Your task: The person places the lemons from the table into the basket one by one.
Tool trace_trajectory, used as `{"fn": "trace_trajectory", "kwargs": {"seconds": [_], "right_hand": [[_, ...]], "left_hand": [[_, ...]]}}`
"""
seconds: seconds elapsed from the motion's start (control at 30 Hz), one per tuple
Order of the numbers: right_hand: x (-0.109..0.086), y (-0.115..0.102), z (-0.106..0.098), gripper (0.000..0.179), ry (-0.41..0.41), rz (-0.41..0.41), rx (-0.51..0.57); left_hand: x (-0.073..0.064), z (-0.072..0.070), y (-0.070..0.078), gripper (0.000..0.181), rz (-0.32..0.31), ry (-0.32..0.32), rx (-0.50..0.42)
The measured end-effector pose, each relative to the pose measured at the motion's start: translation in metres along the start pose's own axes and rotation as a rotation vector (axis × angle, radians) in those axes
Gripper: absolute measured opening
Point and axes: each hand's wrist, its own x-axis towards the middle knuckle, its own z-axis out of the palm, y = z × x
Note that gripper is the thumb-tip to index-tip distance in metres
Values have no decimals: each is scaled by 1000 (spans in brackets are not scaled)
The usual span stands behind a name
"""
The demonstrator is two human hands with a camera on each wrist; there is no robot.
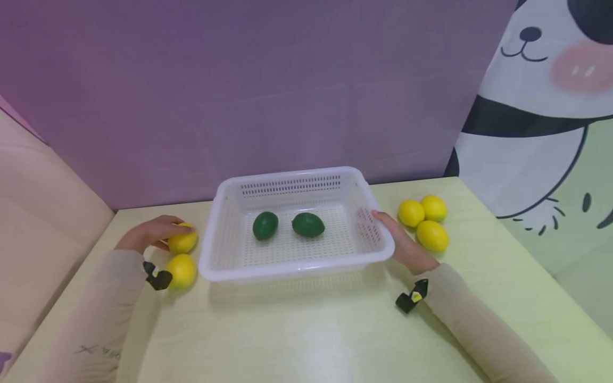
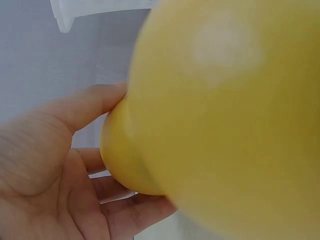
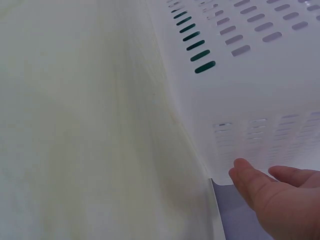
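My left hand (image 1: 155, 232) is at the table's far left, thumb and fingers around a yellow lemon (image 1: 183, 242). A second lemon (image 1: 181, 272) lies just in front of it; in the left wrist view this nearer lemon (image 2: 235, 115) looms large and covers part of the held one (image 2: 122, 150). My right hand (image 1: 407, 244) holds the right end of a white plastic basket (image 1: 287, 268), with a fingertip at the rim and skin showing through the wall slots. Two dark green lime-shaped fruits (image 1: 265, 225) lie inside the basket. In the right wrist view the fingers (image 3: 250, 182) overlap the basket's outer wall (image 3: 200, 100).
Three more lemons (image 1: 432, 235) sit clustered on the right of the pale table (image 1: 306, 330), beside my right hand. A purple curtain (image 1: 287, 96) hangs behind the table's back edge. A wall with a panda picture (image 1: 536, 165) stands at the right.
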Motion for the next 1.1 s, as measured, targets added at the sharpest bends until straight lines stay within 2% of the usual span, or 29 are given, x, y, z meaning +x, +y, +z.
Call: {"fn": "trace_trajectory", "kwargs": {"seconds": [0.2,0.5,0.67,0.9,1.1], "right_hand": [[0,1,1,59,18,11,-3],[-2,1,0,54,-54,-37,5],[-1,3,0,54,-57,-20,27],[1,4,-2,55,-67,-32,16],[1,5,-4,58,-35,-28,-60]], "left_hand": [[1,1,-1,85,2,2,0],[4,3,-7,88,2,19,4],[0,2,-7,90,-3,40,11],[-5,-4,-5,89,32,95,-32],[-6,-11,-5,82,74,123,-64]]}}
